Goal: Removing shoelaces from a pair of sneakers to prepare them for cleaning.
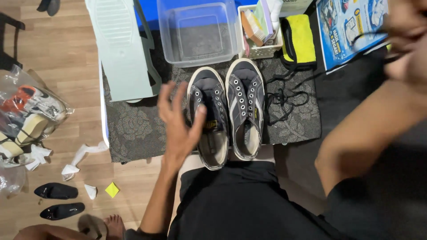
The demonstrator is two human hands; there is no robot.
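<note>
A pair of dark grey sneakers with no laces stands side by side on a dark patterned mat, toes away from me. My left hand hovers open with fingers spread, its thumb at the tongue of the left sneaker. The right sneaker stands untouched. My right hand is raised at the top right, blurred and closed, and a thin black shoelace runs to it. More black lace lies in loose loops on the mat beside the right sneaker.
Behind the sneakers are a clear plastic tub, a pale green foot-shaped board, a white basket of brushes, a yellow cloth and a blue printed package. At left lie a plastic bag of shoes, crumpled paper and two black insoles.
</note>
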